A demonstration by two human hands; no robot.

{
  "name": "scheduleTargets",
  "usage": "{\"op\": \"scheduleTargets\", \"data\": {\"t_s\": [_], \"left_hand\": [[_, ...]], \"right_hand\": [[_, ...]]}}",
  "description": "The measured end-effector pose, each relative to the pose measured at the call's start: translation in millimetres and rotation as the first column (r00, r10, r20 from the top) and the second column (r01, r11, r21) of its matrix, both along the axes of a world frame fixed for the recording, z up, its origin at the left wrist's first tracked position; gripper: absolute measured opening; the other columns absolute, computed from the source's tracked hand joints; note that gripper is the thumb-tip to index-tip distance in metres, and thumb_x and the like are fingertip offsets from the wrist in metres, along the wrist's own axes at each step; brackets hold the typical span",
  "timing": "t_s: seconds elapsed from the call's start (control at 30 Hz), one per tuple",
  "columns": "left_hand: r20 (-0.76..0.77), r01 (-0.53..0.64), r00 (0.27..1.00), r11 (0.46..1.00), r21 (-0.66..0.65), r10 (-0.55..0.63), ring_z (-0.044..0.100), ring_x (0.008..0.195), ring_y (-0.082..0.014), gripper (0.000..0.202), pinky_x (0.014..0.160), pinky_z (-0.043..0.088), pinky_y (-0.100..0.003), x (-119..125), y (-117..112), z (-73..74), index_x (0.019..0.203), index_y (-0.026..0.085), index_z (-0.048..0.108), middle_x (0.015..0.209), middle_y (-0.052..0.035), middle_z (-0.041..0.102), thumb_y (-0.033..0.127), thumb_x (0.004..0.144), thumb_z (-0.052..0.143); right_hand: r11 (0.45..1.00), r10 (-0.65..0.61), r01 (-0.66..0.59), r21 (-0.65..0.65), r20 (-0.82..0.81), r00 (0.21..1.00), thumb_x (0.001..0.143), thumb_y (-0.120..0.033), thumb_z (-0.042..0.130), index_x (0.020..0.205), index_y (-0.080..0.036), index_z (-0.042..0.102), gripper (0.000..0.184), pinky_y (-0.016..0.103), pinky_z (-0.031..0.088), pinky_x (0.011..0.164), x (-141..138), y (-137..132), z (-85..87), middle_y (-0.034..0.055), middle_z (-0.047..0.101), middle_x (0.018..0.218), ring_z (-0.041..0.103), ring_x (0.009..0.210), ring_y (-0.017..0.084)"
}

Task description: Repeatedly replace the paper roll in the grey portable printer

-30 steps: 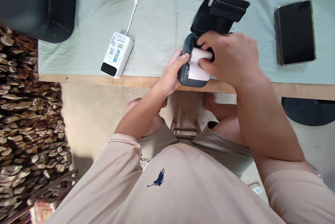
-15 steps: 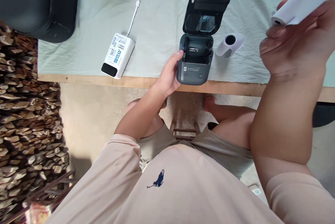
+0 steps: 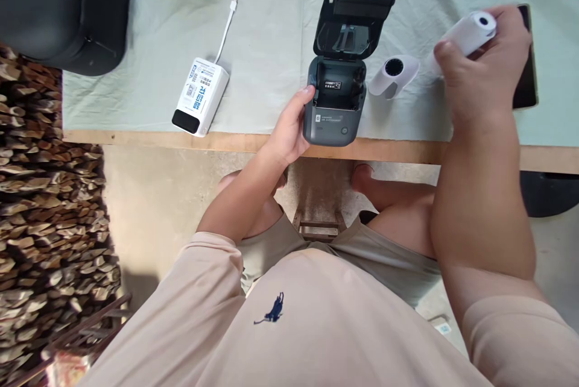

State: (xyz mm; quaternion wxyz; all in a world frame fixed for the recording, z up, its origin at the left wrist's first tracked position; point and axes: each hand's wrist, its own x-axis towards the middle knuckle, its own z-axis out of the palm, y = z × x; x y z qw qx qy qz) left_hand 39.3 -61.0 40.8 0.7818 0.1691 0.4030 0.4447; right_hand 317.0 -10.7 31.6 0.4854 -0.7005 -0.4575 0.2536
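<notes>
Open label printer (image 3: 341, 60), upper centre: paper bay (image 3: 338, 76) bare, apparently unloaded within the last second.
The left hand (image 3: 292, 128) grips the printer's left side; the right hand (image 3: 491, 67), closed around a white paper roll (image 3: 465, 35), has swung in from the upper-right corner; another roll (image 3: 382, 81) stands just beside the printer.

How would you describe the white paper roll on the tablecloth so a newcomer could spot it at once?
Find the pale green tablecloth, then the dark printer with its raised lid. Just right of the printer is the white paper roll. A broad dark circle at its end sets it apart from the other roll in the right hand, whose hole is smaller.
</notes>
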Motion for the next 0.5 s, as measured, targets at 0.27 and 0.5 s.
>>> {"op": "scheduleTargets", "data": {"t_s": [0.27, 0.5], "left_hand": [[0.006, -0.007, 1.0, 1.0, -0.016, 0.007, 0.081, 0.144, -0.0304, 0.032, 0.118, 0.071, -0.041, 0, 0, 3.2, 0.128, 0.02, 0.074, 0.115, -0.005, 0.089, 0.036, 0.119, 0.048], [-0.026, -0.001, 1.0, 1.0, -0.015, 0.0, 0.083, 0.142, -0.0314, 0.033, 0.116, 0.072, -0.043, 0, -1, 3.9, 0.126, 0.021, 0.074, 0.112, -0.0048, 0.089, 0.039, 0.119, 0.048]], "right_hand": [[0.98, -0.009, 0.095, -0.172, 0.442, 0.897, 0.067, 0.012, 0.078, 0.119, -0.028, 0.058, 0.068, 0.038, 0.042, 0.091, -12, 4, 3.7, -0.0027, 0.058, 0.097, 0.05, 0.086, 0.018], [0.991, 0.051, 0.009, -0.134, 0.437, 0.898, 0.062, 0.012, 0.063, 0.147, -0.028, 0.053, 0.094, 0.046, 0.048, 0.113, 8, 6, -16.3, 0.0125, 0.067, 0.149, 0.064, 0.134, 0.028]]}}
